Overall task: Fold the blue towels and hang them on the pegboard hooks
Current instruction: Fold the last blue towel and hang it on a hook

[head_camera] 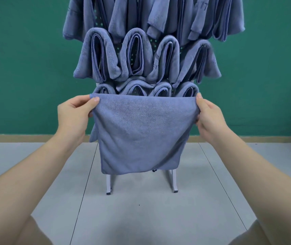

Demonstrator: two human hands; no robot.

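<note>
Two hands hold a folded blue towel (pixel 141 131) up in front of a pegboard rack (pixel 174 181).
Left hand (pixel 75 112) & right hand (pixel 209 114) each pinch a top corner; hung towels (pixel 137 57) fill rack behind.

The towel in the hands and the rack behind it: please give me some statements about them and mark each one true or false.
1. Both hands hold the towel at its top corners. True: the left hand and the right hand each pinch a corner.
2. The towel lies flat on the floor. False: it hangs in the air in front of the rack.
3. Many folded towels already hang on the rack. True.
4. The wall behind is white. False: it is green.
5. The held towel is red. False: it is blue, like the others.
</note>
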